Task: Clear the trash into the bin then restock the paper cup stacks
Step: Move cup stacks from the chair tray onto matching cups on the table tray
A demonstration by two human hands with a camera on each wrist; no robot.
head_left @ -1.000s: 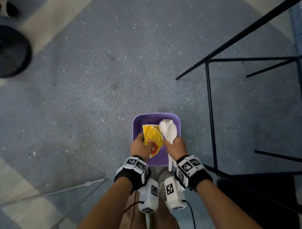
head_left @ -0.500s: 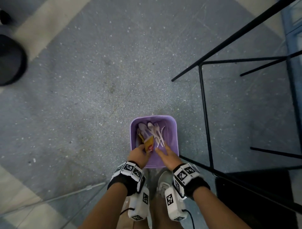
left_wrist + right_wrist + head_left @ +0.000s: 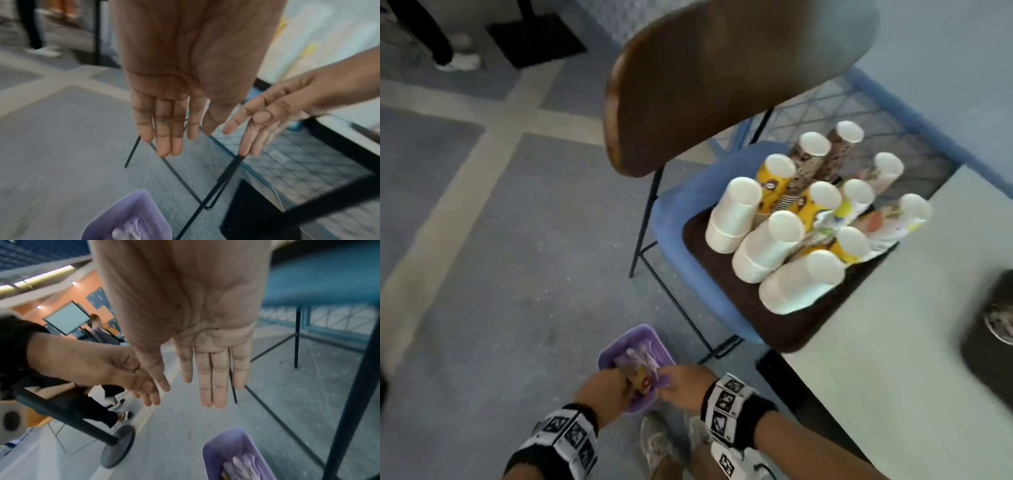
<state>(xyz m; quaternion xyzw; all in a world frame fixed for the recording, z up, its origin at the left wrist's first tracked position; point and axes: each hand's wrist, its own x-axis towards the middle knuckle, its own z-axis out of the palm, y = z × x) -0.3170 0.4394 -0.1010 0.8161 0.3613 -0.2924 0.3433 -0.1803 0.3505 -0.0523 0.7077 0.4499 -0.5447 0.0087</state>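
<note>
A small purple bin (image 3: 619, 346) stands on the floor by my feet, with white plastic cutlery (image 3: 640, 356) and a yellow wrapper (image 3: 643, 379) inside. My left hand (image 3: 606, 389) and right hand (image 3: 683, 387) hover side by side just above its near rim. In the wrist views the left hand (image 3: 164, 129) and the right hand (image 3: 209, 378) have straight fingers and hold nothing, with the bin (image 3: 131, 216) (image 3: 230, 447) below them. Several upside-down paper cup stacks (image 3: 770, 246), white and patterned, stand on a brown tray (image 3: 743, 308).
The tray rests on a blue chair seat (image 3: 674, 212) with a brown backrest (image 3: 722, 75) and thin black legs (image 3: 678, 294). A white table (image 3: 893, 359) is at the right with a dark object (image 3: 993, 339) on it. Another person's legs (image 3: 448, 51) are far left.
Both hands let the yellow wrapper and the cutlery go into the bin and now hang open above it. The head view has swung up to the chair and cups.
</note>
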